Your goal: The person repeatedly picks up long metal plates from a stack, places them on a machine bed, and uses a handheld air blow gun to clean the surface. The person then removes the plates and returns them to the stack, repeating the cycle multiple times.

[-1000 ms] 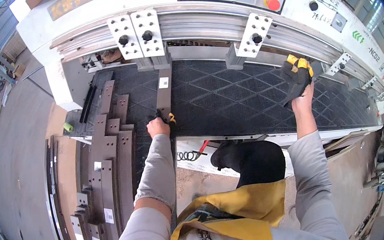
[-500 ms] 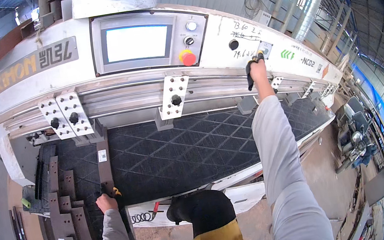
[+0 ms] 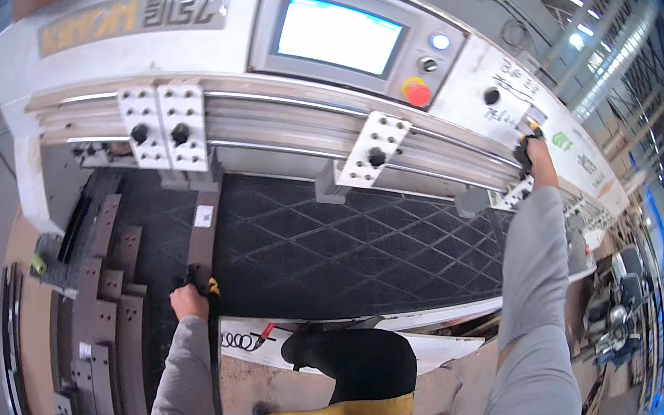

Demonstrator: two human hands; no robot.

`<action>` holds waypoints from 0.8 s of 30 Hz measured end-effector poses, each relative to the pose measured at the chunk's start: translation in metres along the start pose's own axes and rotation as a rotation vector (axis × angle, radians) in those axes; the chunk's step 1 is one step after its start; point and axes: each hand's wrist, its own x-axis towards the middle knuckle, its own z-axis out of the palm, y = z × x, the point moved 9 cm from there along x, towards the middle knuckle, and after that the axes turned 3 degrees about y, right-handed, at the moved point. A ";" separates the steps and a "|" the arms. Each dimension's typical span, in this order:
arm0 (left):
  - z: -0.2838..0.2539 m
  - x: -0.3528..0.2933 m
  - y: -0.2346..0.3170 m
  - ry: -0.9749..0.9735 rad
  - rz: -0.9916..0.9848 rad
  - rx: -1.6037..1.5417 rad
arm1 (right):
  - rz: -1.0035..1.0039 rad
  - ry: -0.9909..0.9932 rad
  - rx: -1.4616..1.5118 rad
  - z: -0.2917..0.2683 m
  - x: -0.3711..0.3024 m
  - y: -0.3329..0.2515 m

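My left hand (image 3: 189, 301), in a black and yellow glove with bare skin showing, is closed around the near end of a brown board (image 3: 205, 225). That board bears a white label, and its far end reaches under a clamp block (image 3: 184, 131) of the white machine (image 3: 233, 47). My right hand (image 3: 539, 154), gloved alike, is raised to a small control plate (image 3: 534, 116) on the machine's front. Its fingers are bent, with a yellow fingertip at the plate; what they press or hold is hidden. The black ribbed bed (image 3: 338, 249) lies between my hands.
Several drilled brown boards (image 3: 96, 283) are stacked left of my left hand. A lit screen (image 3: 339, 35) and a red stop button (image 3: 416, 93) sit on the machine. Another clamp block (image 3: 375, 150) hangs over the bed. A coiled hose (image 3: 240, 340) is at the bed's near edge.
My view has turned and shifted, so the machine appears tilted and my right hand farther right and lower. My left hand stays on the board, my right hand at the control plate.
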 end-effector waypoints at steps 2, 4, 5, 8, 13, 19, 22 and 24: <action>0.014 0.002 0.043 -0.070 0.070 -0.090 | -0.423 0.426 -0.395 -0.088 0.009 -0.015; 0.001 0.003 0.012 -0.043 0.006 -0.044 | -0.639 0.126 0.019 0.041 -0.117 -0.070; -0.002 0.003 0.019 -0.134 -0.013 -0.021 | -0.541 -0.004 0.015 0.068 -0.158 -0.059; -0.009 0.000 0.012 -0.051 -0.002 -0.014 | -0.603 -0.437 -0.312 0.150 -0.332 -0.025; 0.000 -0.003 0.006 -0.075 0.036 0.029 | -0.545 -1.938 -0.806 0.218 -0.613 0.105; -0.002 -0.011 0.014 -0.132 0.061 0.052 | -0.104 -1.478 -0.871 0.307 -0.647 0.310; 0.001 -0.012 0.008 -0.118 0.066 0.068 | 0.078 -1.096 -0.727 0.353 -0.628 0.355; 0.003 -0.016 -0.001 -0.148 0.034 0.075 | 0.057 -0.891 -0.677 0.381 -0.613 0.362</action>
